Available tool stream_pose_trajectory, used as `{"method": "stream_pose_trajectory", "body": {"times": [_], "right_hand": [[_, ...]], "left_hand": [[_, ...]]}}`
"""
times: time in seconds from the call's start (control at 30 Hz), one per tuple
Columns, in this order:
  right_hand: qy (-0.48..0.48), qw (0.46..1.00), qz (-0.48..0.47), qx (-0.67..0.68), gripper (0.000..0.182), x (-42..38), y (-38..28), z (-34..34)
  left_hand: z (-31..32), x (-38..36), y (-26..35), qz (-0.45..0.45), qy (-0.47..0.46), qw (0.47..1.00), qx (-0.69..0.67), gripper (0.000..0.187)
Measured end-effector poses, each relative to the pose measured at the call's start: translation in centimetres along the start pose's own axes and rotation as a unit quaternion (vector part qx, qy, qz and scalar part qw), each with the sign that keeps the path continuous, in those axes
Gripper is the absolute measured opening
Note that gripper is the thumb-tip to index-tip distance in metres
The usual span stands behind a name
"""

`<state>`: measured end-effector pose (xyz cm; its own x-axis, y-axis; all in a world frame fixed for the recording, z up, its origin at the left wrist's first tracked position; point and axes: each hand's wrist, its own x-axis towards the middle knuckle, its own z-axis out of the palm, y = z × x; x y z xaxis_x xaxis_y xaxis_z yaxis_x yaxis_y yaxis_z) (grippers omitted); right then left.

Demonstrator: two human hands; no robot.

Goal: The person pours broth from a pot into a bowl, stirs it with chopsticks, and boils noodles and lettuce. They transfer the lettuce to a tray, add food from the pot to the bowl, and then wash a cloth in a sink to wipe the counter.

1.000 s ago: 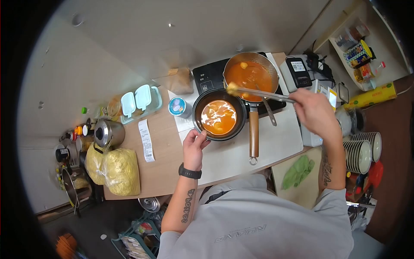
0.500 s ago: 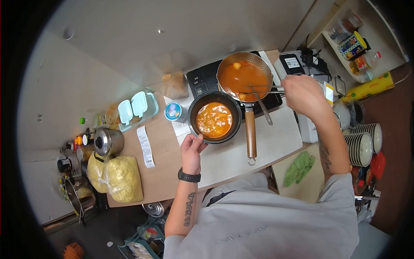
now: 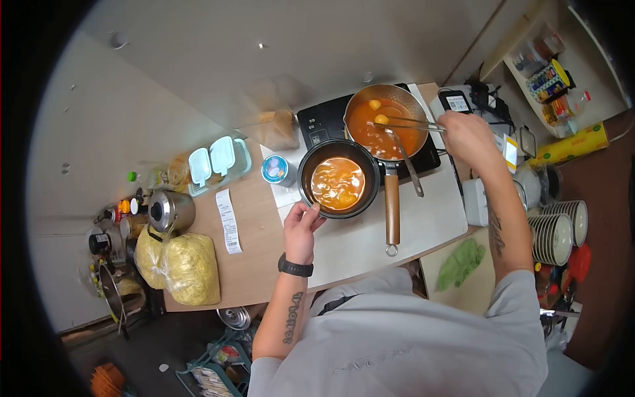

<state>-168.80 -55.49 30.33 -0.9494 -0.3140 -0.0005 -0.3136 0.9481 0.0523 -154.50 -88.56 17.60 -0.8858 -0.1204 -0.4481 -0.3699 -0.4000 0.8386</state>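
Note:
My left hand [image 3: 303, 228] is closed on the near rim of a black bowl [image 3: 372, 173] that holds orange soup [image 3: 337, 182]. In my right hand [image 3: 468, 137] is a pair of metal tongs [image 3: 417, 125], reaching over the saucepan [image 3: 418, 114]. The tong tips are right at a round yellow ball [image 3: 381, 120] in the pan's orange broth [image 3: 364, 129]; a second ball [image 3: 375, 104] floats just behind it. A metal ladle [image 3: 413, 177] leans over the pan's near rim, its head in the broth. The pan's wooden handle [image 3: 392, 212] points toward me.
The pan stands on a black induction cooker [image 3: 316, 126]. Left of the bowl are a blue-lidded tub [image 3: 275, 170], a receipt [image 3: 228, 221], a light-blue lidded container [image 3: 228, 162], a steel pot [image 3: 177, 208] and bagged yellow food [image 3: 192, 268]. Stacked bowls [image 3: 555, 238] stand at right.
The tongs have moved up and away from the pan's near side to the yellow ball near its middle. My left hand still holds the bowl. The whole view has shifted slightly.

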Motion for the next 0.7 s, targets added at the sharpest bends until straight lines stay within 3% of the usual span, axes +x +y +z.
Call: {"method": "stream_pose_trajectory", "body": {"times": [0.13, 0.17, 0.23, 0.37, 0.47, 0.53, 0.67, 0.7], "right_hand": [[0.011, 0.988, -0.060, 0.144, 0.012, -2.7, -2.0, -4.2], [0.010, 0.988, -0.057, 0.145, 0.012, -3.0, -2.7, -4.0], [-0.010, 0.982, -0.142, 0.128, 0.016, -3.2, -4.1, -2.8], [-0.060, 0.979, -0.168, 0.098, 0.019, -2.8, -5.9, -0.5], [-0.062, 0.980, -0.136, 0.129, 0.022, -2.9, -5.5, -1.9], [0.006, 0.986, -0.077, 0.146, 0.021, -2.5, -3.6, -3.1], [0.052, 0.995, 0.021, 0.085, 0.021, 1.7, -0.6, 1.0], [0.021, 0.998, 0.038, 0.051, 0.021, 2.9, -0.2, 2.6]], "left_hand": [[-0.1, 0.2, -0.2, -0.001, 0.003, 1.000, -0.005, 0.012], [-0.1, 0.2, -0.3, -0.003, 0.002, 1.000, -0.004, 0.012], [0.1, 0.5, -0.3, -0.003, -0.004, 1.000, -0.003, 0.012], [0.4, 0.5, 0.2, -0.004, 0.000, 1.000, -0.010, 0.012], [0.1, 0.3, 0.2, -0.002, 0.005, 1.000, -0.009, 0.013], [0.1, 0.3, 0.2, 0.001, 0.001, 1.000, -0.018, 0.013], [0.3, 0.1, 0.2, 0.004, 0.006, 1.000, -0.019, 0.014], [0.2, 0.1, 0.1, 0.001, 0.009, 1.000, -0.013, 0.014]]}}
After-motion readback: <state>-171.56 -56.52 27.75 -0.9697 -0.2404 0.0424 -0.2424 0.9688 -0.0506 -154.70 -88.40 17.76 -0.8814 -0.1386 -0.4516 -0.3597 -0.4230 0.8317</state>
